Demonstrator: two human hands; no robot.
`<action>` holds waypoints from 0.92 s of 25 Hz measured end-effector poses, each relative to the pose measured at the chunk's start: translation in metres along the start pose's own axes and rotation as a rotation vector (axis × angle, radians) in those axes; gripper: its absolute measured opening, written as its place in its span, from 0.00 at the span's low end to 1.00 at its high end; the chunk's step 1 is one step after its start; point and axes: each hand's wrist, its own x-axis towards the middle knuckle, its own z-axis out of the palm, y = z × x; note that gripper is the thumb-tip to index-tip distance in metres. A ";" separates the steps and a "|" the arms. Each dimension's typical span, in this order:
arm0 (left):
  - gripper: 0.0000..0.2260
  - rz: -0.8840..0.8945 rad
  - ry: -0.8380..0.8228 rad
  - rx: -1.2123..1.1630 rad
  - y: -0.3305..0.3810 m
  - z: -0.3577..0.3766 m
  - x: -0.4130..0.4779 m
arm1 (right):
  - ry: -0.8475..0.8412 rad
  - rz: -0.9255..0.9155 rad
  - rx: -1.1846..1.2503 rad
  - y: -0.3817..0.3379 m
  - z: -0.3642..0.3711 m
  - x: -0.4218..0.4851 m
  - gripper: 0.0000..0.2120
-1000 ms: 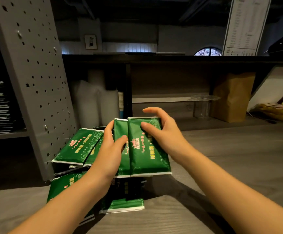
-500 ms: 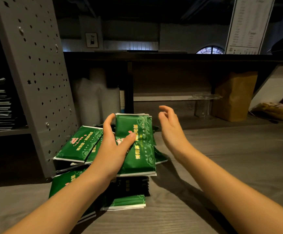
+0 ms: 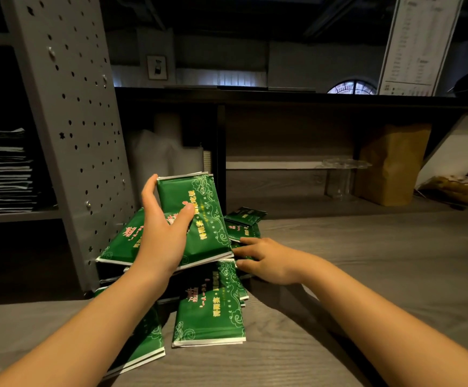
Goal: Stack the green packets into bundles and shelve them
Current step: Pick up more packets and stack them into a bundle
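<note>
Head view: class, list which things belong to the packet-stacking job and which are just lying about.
Job: bundle, gripped by left hand; loose packets; right hand by them.
Lying about: brown bag; clear stand; printed sheet; yellow wrappers.

Head-worn view, facing forward and down, close over wooden counter [image 3: 367, 275]

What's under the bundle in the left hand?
Under the held bundle lies a stack of green packets on the table; the right hand reaches in beside it. The stack's far end is covered.
</note>
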 end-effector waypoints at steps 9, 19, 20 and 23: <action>0.27 -0.025 -0.012 -0.014 -0.001 -0.001 0.000 | 0.138 0.194 0.025 0.010 -0.024 -0.012 0.16; 0.27 -0.029 -0.024 -0.002 -0.003 0.001 0.000 | 0.170 0.251 0.115 0.028 -0.015 -0.002 0.17; 0.27 -0.029 -0.030 -0.002 -0.004 0.000 0.000 | 0.172 0.295 0.124 0.029 -0.017 -0.005 0.18; 0.27 -0.027 -0.057 0.019 -0.004 0.002 -0.004 | 0.124 0.399 -0.011 0.029 -0.016 -0.009 0.18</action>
